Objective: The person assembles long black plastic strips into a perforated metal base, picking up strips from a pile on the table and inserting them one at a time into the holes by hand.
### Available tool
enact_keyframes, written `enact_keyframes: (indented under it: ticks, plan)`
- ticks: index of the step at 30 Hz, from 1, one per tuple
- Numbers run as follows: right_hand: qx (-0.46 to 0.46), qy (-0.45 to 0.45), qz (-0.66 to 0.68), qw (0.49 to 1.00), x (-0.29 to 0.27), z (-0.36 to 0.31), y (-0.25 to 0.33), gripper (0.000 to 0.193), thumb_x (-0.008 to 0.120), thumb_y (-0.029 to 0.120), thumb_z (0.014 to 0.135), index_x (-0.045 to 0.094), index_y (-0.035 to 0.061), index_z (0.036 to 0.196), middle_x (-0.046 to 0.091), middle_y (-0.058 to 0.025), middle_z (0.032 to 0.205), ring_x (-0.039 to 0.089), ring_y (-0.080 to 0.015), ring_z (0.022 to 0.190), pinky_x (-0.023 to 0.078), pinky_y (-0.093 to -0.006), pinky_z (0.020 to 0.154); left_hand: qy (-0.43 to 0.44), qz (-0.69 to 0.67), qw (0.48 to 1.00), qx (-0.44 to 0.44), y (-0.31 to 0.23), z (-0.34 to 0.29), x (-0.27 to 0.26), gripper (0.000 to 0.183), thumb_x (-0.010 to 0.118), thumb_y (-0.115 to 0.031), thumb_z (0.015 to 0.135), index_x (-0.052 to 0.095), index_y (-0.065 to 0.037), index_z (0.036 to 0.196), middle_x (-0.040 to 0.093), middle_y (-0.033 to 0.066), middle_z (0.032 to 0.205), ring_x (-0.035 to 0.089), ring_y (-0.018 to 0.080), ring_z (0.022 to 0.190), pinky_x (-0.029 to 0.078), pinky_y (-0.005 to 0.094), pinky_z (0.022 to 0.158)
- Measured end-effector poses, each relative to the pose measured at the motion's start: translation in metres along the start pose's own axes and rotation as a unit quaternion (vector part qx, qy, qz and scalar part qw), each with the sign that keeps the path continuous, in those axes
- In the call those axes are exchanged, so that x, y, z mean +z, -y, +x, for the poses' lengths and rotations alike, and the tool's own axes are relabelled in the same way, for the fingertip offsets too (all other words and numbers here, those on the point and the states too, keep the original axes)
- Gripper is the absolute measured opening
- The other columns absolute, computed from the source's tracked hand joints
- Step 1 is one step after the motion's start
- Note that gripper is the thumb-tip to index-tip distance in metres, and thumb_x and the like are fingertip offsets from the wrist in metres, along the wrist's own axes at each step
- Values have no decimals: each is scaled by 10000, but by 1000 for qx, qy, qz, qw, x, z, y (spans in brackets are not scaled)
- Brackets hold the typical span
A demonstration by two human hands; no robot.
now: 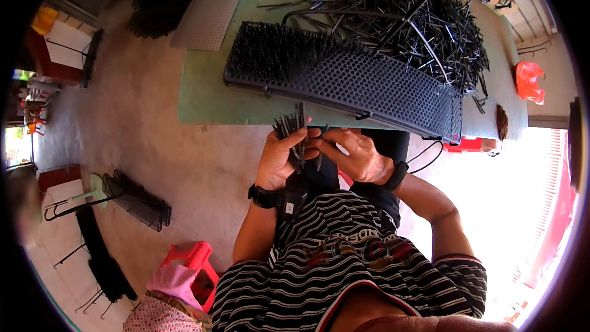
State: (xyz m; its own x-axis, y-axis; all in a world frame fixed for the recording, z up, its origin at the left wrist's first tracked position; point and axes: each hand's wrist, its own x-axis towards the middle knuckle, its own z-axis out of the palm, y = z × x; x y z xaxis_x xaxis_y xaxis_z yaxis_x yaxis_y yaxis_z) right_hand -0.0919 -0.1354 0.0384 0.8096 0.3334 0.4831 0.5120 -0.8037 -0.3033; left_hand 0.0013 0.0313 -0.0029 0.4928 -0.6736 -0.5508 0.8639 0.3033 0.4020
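My left hand point(279, 158) is closed round a bunch of thin black sticks point(289, 126), held upright just off the table's near edge. Close beside it, my right hand point(358, 155) has its thumb and fingertips pinched together, touching or nearly touching the left fingers. What sits between those fingertips is too small to make out. Beyond both hands, a long black perforated tray point(375, 86) lies slantwise on the green table point(200, 95). Its left part is packed with upright black sticks point(270, 49), while the holes to the right are bare. Behind it spreads a heap of loose black sticks point(430, 31).
A curved black metal handle point(350, 12) arches over the tray. A grey perforated sheet point(215, 6) lies at the table's far left. Black wire racks point(138, 200) and a red stool point(193, 264) stand on the left. An orange plastic bag point(530, 82) hangs at the right.
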Motion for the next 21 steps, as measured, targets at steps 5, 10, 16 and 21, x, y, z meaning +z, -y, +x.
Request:
enact_keyframes:
  ticks: [5,10,16,21]
  plan:
    - [33,13,54,998,9,13,-8,331,590,7,658,595,-45,985,559,-184,1063,584,-294,965,498,-365,785,-13,-38,997,69,6,21,10,166,623,-27,810,594,-1,971,646,116,861,643,195,681,547,299,546]
    - [424,-47,232,874,-7,38,-18,233,626,33,741,612,-68,951,636,-189,761,649,-209,658,509,-307,591,1,43,997,66,1,19,21,159,633,-54,809,608,-5,958,652,120,848,649,216,624,549,299,512]
    - [474,-22,358,804,3,44,-44,141,656,63,773,635,-65,828,633,-89,635,612,-116,564,471,-228,492,-23,71,994,86,3,19,27,172,638,-86,814,613,-2,962,658,135,849,649,222,617,546,292,504]
    - [484,-129,462,732,2,55,-47,103,654,43,787,612,-36,838,631,-71,647,606,-88,562,477,-201,487,-34,80,991,103,3,22,22,197,620,-85,827,600,3,1002,656,136,850,647,217,629,544,291,504]
